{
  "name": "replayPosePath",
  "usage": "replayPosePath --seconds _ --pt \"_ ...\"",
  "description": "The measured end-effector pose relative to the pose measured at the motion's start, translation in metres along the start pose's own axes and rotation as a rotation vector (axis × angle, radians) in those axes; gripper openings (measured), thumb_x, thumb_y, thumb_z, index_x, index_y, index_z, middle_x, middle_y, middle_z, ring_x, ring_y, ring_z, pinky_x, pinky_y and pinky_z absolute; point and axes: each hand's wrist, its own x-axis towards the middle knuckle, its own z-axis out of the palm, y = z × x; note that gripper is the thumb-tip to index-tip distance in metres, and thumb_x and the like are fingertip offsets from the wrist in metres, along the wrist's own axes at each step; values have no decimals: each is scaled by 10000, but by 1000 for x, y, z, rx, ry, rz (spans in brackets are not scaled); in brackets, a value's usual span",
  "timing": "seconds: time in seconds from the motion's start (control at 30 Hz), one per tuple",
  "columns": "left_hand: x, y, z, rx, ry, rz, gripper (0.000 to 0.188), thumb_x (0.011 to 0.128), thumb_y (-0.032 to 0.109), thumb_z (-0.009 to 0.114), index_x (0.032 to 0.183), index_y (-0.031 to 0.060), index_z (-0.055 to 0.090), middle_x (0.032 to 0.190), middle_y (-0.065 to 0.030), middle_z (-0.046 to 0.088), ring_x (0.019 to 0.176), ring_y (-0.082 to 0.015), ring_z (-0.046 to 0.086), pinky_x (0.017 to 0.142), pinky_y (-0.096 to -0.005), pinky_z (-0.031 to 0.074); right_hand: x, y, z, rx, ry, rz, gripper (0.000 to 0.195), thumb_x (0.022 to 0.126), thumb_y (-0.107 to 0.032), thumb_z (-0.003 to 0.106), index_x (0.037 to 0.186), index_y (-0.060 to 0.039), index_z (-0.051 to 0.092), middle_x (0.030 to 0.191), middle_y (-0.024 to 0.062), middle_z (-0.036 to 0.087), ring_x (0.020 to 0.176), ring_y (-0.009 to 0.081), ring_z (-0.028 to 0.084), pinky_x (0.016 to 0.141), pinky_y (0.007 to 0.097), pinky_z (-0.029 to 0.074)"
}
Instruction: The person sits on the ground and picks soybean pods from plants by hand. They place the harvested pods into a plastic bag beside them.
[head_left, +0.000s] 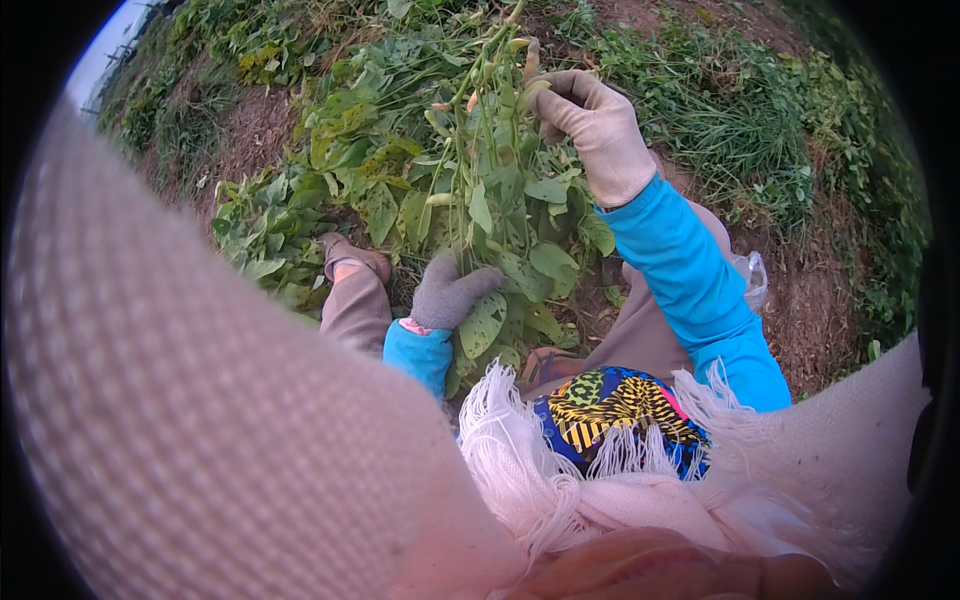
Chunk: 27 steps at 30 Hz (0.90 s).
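A leafy bean plant (478, 206) with green and yellowing pods stretches before me, its thicker stem running towards the top of the view. My left hand (450, 294), in a grey knitted glove, is closed around its lower stems and leaves. Foliage hides some of those fingers. Higher up, on the plant's right side, my right hand (592, 124) wears a pale, soiled glove. Its thumb and fingertips pinch a green bean pod (535, 88). A drier, brownish pod (532, 58) hangs just above them. Another plump pod (441, 199) shows on the left side of the stems.
Spotted leaves (379, 210) cover the ground around the plant. Bare soil (259, 131) and grass (697, 112) lie beyond. A clear plastic bag (752, 279) sits beside my right leg. My shoes (358, 255) flank the plant. A fringed pale scarf (510, 442) hangs close, and blurred cloth blocks the left side.
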Motion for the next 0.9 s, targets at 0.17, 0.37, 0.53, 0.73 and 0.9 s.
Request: replayPosePath --seconds 0.17,0.37,0.53,0.73,0.9 --pt "2 -8 -4 80 19 35 309 842 110 668 1132 10 638 975 -76 704 865 -153 651 795 -317 518 -2 -4 -4 15 13 -2 177 927 -156 672 1021 -7 651 857 4 663 694 62 572 635 212 473" --pt "6 -10 -9 395 130 166 299 817 185 685 1073 32 656 907 -125 706 821 -229 671 750 -359 512 3 -9 -7 -105 214 -278 210 897 -74 693 1087 3 646 902 26 683 813 93 641 728 214 512" --pt "4 -10 -7 608 221 236 324 801 268 693 1037 50 646 869 -180 681 827 -360 659 732 -438 501 7 -7 -21 -76 171 -144 209 944 -162 650 1082 -4 649 843 24 664 692 60 586 622 211 487" --pt "1 -9 -9 867 427 215 404 810 346 681 1110 87 598 902 -209 668 866 -417 637 739 -500 487 7 -1 -32 55 102 -36 193 981 -192 594 1024 -11 643 815 26 645 644 84 569 589 231 487" --pt "3 -6 -17 871 714 217 454 819 365 684 1187 118 589 994 -192 675 925 -401 643 766 -485 502 4 -1 -25 44 193 -23 225 990 -230 580 1043 -16 629 827 35 636 655 97 569 618 240 493"
